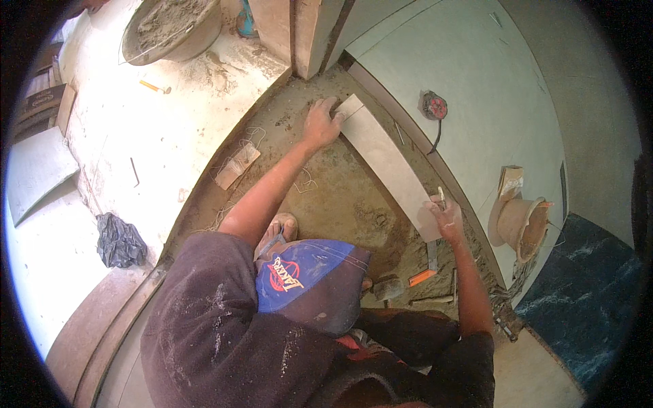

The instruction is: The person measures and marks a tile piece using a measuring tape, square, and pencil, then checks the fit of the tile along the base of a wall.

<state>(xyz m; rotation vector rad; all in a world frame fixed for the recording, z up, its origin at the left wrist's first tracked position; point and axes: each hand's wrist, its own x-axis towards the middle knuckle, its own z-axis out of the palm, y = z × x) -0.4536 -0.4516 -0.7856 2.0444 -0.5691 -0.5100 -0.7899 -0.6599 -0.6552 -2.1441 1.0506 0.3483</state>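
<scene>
A long pale grey tile strip (388, 163) lies slantwise over damp mortar (340, 211), along the raised light floor on the right. My left hand (322, 122) is closed on its far end, fingers curled at the corner. At the near end, my right hand (445, 217) grips the strip's right edge. A short pale stick (441, 194) pokes up between the right fingers; its kind is unclear. Just below that end is a tool with an orange handle (422, 277). Beside it lie a trowel (388, 288) and a hammer (432, 300), partly hidden by my body.
A mortar-filled bucket (197, 47) stands far left, near an orange-handled tool (155, 87) and a crumpled black bag (120, 241). A round red-and-black device (434, 105) with a cord and a tipped bucket (522, 228) are on the right. A door frame (303, 41) rises at the far corner.
</scene>
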